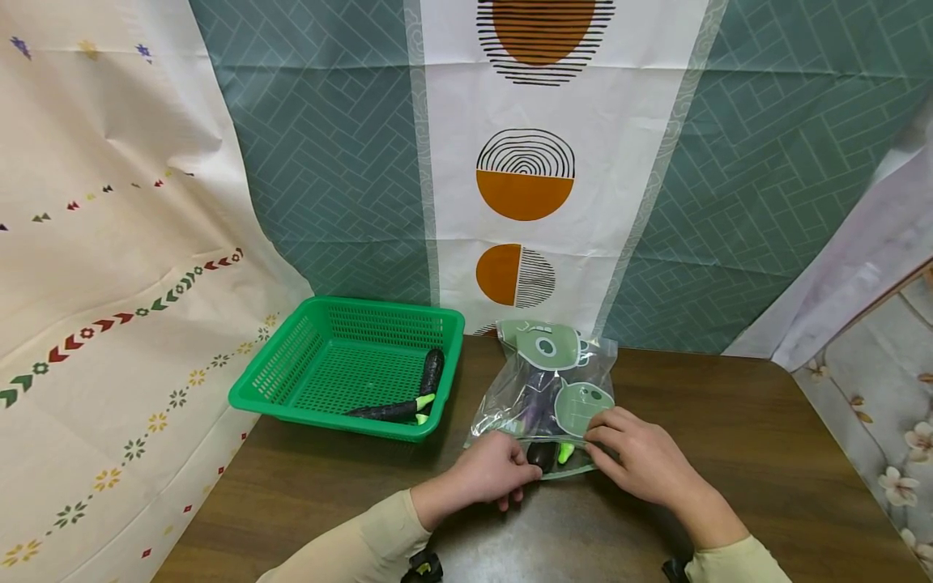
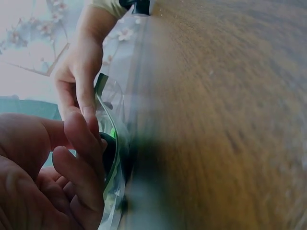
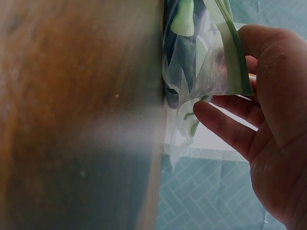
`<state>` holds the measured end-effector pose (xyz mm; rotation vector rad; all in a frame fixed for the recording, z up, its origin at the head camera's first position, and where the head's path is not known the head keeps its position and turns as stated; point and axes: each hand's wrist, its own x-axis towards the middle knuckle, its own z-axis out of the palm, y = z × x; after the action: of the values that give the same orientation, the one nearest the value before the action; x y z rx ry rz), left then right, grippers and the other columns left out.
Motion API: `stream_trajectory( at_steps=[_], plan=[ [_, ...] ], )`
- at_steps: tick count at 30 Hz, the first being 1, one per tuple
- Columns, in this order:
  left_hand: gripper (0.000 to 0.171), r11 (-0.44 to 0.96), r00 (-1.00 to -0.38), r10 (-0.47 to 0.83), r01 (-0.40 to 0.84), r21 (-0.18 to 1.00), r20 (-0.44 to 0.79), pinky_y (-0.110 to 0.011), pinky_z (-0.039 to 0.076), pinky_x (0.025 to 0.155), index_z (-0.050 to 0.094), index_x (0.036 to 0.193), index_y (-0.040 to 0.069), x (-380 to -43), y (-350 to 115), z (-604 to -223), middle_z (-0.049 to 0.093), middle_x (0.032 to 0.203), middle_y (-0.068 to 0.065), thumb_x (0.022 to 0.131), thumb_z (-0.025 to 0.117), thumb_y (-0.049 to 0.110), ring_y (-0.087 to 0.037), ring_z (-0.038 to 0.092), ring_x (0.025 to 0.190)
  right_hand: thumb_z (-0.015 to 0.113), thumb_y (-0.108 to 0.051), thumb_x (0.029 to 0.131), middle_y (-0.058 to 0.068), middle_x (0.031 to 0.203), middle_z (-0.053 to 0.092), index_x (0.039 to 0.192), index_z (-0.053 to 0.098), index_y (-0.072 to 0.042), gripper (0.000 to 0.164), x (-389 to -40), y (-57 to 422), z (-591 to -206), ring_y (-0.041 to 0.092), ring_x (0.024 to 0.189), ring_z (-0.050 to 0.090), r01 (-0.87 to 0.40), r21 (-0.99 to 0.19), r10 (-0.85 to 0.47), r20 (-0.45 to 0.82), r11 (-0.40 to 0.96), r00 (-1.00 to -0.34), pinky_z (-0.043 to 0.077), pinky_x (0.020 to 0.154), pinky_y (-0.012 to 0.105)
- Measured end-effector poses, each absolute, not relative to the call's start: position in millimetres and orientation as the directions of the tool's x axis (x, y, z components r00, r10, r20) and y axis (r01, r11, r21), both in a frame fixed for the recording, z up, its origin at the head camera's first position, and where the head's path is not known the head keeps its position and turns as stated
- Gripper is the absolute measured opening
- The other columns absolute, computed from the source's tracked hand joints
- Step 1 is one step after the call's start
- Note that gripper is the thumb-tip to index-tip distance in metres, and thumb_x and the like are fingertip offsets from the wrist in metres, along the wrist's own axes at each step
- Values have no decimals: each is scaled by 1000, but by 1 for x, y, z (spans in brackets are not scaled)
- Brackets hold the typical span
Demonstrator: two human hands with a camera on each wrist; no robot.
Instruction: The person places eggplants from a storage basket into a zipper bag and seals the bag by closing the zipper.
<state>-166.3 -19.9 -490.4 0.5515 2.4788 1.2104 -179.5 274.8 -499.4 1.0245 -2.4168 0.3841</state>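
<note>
A clear zip bag printed with green cartoon shapes lies on the table, its mouth facing me. Inside are dark and purple eggplants; a bright green stem and a dark rounded end show near the opening. My left hand pinches the left part of the bag's rim, fingers curled in the left wrist view. At the rim's right end, my right hand holds the green strip between thumb and fingers, its little finger extended. The bag's far contents are partly hidden by the print.
Left of the bag stands a green plastic basket, with two long dark eggplants in its right front corner. The brown wooden table ends at a patterned curtain behind. Floral cloth borders the right side.
</note>
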Motion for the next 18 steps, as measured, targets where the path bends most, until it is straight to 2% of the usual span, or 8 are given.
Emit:
stream_trajectory(
  at_steps=[10, 18],
  plan=[
    [30, 495, -862, 482, 123, 860, -154, -21, 37, 37, 79, 77, 8, -165, -19, -489, 71, 60, -1, 102, 81, 24, -6, 55, 37, 88, -18, 90, -9, 107, 70, 101, 84, -19, 11, -179, 275, -498, 11, 97, 67, -723, -70, -592, 523, 687, -613, 62, 70, 35],
    [16, 400, -851, 493, 39, 916, -179, -22, 35, 35, 76, 89, 9, -164, -16, -487, 72, 63, -6, 101, 82, 20, -7, 54, 37, 88, -17, 90, -10, 107, 70, 101, 84, -19, 12, -179, 276, -500, 11, 98, 67, -721, -71, -590, 524, 689, -615, 61, 70, 34]
  ],
)
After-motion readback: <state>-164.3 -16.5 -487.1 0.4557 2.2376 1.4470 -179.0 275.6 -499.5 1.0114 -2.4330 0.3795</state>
